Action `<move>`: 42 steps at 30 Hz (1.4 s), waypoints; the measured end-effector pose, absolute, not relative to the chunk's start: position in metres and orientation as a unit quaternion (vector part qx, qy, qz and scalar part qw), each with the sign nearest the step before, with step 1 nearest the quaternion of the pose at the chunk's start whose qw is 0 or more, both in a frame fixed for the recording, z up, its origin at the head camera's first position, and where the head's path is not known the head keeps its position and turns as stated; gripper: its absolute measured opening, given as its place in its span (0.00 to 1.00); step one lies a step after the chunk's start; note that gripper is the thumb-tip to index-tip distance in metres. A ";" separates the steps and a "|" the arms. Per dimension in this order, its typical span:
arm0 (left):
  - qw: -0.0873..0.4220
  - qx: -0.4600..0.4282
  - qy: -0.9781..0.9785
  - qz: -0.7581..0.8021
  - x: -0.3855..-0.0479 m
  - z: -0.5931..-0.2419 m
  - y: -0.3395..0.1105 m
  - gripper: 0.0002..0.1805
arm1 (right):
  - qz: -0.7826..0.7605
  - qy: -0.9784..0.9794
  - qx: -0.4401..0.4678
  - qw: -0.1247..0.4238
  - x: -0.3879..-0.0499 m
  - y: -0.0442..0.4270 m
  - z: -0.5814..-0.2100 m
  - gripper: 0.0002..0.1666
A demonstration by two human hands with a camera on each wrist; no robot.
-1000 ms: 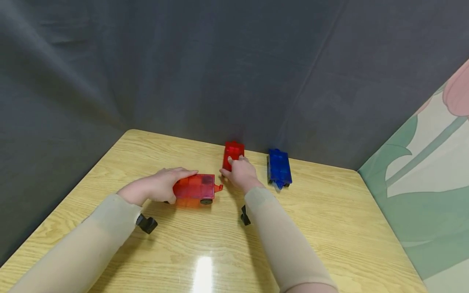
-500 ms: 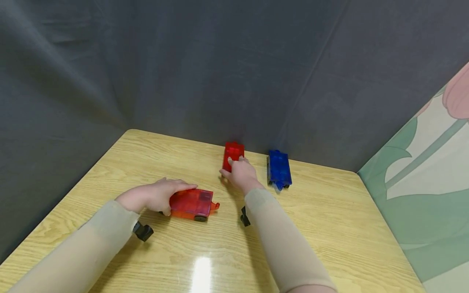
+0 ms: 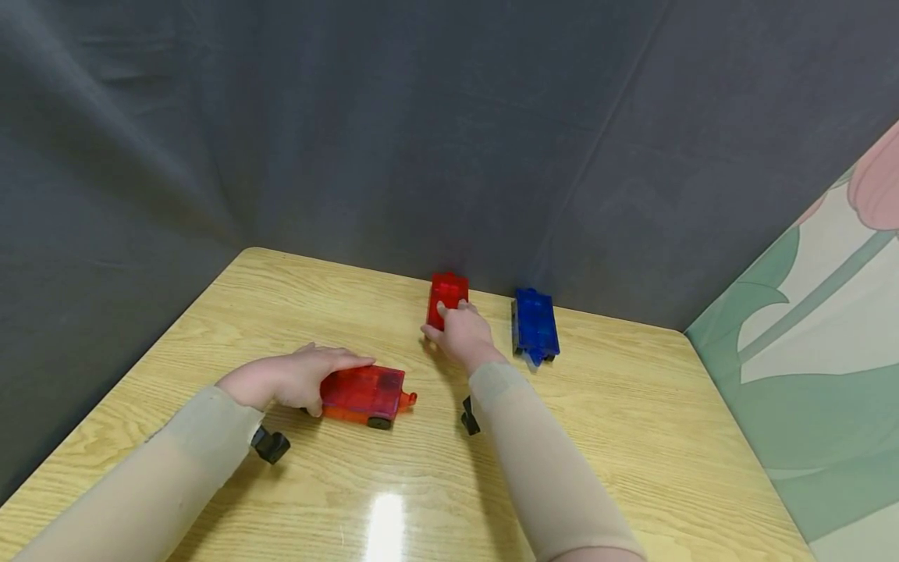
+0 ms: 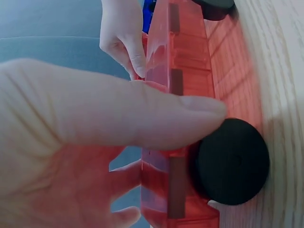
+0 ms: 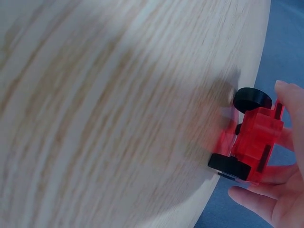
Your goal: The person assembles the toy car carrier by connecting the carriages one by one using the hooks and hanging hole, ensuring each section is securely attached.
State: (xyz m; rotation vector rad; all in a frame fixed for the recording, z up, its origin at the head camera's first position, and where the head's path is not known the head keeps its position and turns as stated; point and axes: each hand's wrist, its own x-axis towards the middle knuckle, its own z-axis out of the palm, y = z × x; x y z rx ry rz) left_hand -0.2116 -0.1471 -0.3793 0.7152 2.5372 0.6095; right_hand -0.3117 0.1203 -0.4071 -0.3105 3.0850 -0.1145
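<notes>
My left hand (image 3: 302, 378) grips the rear of a translucent red toy car base (image 3: 368, 390), whose small hook points right. In the left wrist view its thumb (image 4: 156, 116) presses along the side, just above a black wheel (image 4: 232, 161). Near the table's back edge, my right hand (image 3: 465, 332) holds a second red toy car base (image 3: 446, 289) between thumb and fingers. That one shows black wheels (image 5: 252, 100) and a red body (image 5: 259, 135) in the right wrist view. To its right stands a blue toy car base (image 3: 536, 321), touched by neither hand.
A wood-grain table (image 3: 632, 437) lies under everything. Dark grey cloth (image 3: 421, 140) hangs along its back and left edges. Flower-patterned cloth (image 3: 794, 390) borders the right edge. Black wrist mounts (image 3: 271, 446) stick out below the sleeves.
My left hand has drawn its red toy car base toward me and slightly left, with the hook end turning a little nearer. My right hand and the blue toy car base stay put.
</notes>
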 end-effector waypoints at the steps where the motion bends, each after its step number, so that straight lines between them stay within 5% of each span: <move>1: 0.216 0.256 0.917 0.217 -0.212 -0.379 -0.147 0.55 | -0.037 0.994 -0.101 0.019 -0.312 0.121 -0.407 0.42; 20: 0.161 0.273 0.930 0.184 -0.205 -0.375 -0.140 0.60 | -0.034 0.993 -0.114 0.010 -0.312 0.121 -0.408 0.41; 29: 0.117 0.298 0.912 0.258 -0.202 -0.397 -0.120 0.48 | -0.055 0.989 -0.134 0.011 -0.315 0.126 -0.399 0.30; 42: 0.103 0.292 0.907 0.285 -0.206 -0.413 -0.119 0.46 | -0.094 0.986 -0.138 0.029 -0.318 0.140 -0.389 0.32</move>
